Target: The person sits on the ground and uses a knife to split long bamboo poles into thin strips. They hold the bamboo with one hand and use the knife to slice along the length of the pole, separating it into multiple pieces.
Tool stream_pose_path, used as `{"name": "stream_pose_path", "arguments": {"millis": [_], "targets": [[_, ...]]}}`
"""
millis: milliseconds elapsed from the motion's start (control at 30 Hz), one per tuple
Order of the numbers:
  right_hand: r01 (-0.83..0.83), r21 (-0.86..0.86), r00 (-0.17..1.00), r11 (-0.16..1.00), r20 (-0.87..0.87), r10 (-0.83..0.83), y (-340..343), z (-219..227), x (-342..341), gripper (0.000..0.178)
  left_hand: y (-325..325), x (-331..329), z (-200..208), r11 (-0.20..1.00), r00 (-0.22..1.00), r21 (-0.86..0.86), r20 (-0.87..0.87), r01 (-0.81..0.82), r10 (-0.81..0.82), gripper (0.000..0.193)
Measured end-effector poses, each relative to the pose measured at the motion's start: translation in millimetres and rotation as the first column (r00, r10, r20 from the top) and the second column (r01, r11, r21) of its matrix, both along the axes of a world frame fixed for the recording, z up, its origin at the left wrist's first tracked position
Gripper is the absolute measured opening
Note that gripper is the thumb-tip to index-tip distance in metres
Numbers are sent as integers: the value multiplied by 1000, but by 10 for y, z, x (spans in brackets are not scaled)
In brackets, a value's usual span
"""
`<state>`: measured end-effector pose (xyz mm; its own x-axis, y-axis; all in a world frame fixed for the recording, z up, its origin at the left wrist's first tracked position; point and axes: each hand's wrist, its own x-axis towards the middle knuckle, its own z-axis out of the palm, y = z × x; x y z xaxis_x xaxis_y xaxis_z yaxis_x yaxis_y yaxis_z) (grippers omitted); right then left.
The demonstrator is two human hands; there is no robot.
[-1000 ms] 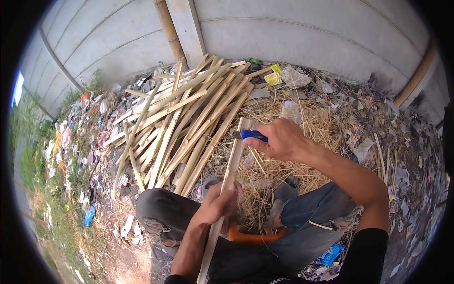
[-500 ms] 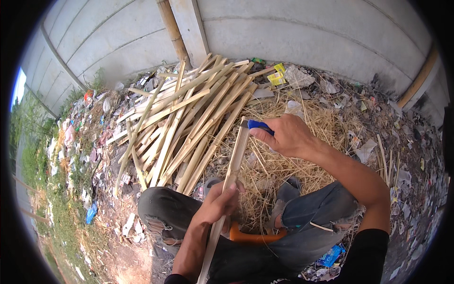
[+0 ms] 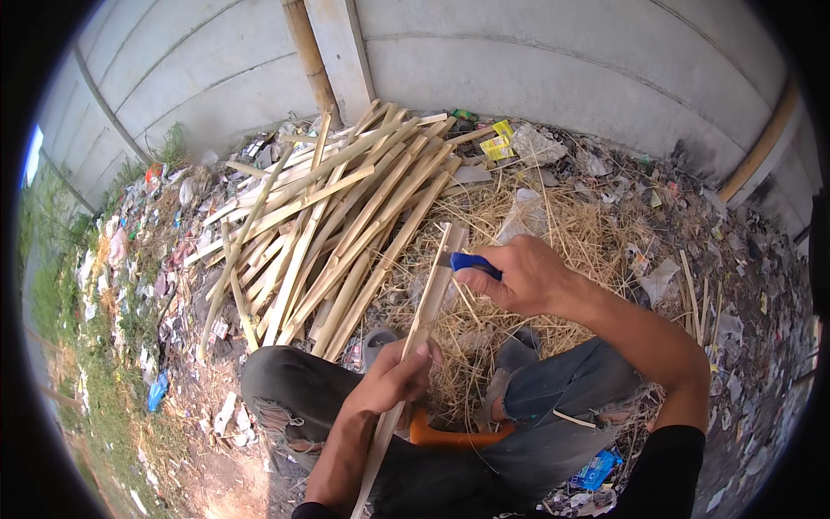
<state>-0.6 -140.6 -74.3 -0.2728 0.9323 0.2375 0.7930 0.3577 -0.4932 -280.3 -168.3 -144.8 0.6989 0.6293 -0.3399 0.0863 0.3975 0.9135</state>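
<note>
My left hand (image 3: pixel 396 377) is closed around a long split bamboo strip (image 3: pixel 423 313), which slants from my lap up and away, its hollow inner face showing. In my right hand (image 3: pixel 524 275) is a knife with a blue handle (image 3: pixel 475 264). Its dark blade rests against the strip a little below the far end. The fingers on the handle's underside are hidden. Just beyond the strip lies a large heap of split bamboo strips (image 3: pixel 333 221).
Thin straw-like shavings (image 3: pixel 571 233) cover the ground between and beyond my feet. A grey concrete wall (image 3: pixel 536 69) and a bamboo pole (image 3: pixel 309 56) stand at the back. Litter (image 3: pixel 186 251) spreads on both sides. Something orange (image 3: pixel 458 437) shows beneath my legs.
My right hand has drawn the knife down along the bamboo strip from its far tip toward me. My left hand keeps its hold. The view has shifted slightly.
</note>
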Motion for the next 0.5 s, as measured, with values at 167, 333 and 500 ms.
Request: {"name": "stream_pose_path", "arguments": {"millis": [167, 333, 500], "targets": [[227, -30, 972, 973, -57, -228, 260, 16, 218, 67, -31, -49, -58, 999, 999, 34, 37, 10, -11, 35], [-124, -21, 992, 992, 27, 125, -138, 35, -104, 67, 17, 3, -98, 999, 1000, 34, 11, 0, -1, 32], [98, -164, 995, 982, 25, -95, 190, -8, 69, 67, -32, 10, 13, 987, 995, 149, -75, -57, 68, 28]]}}
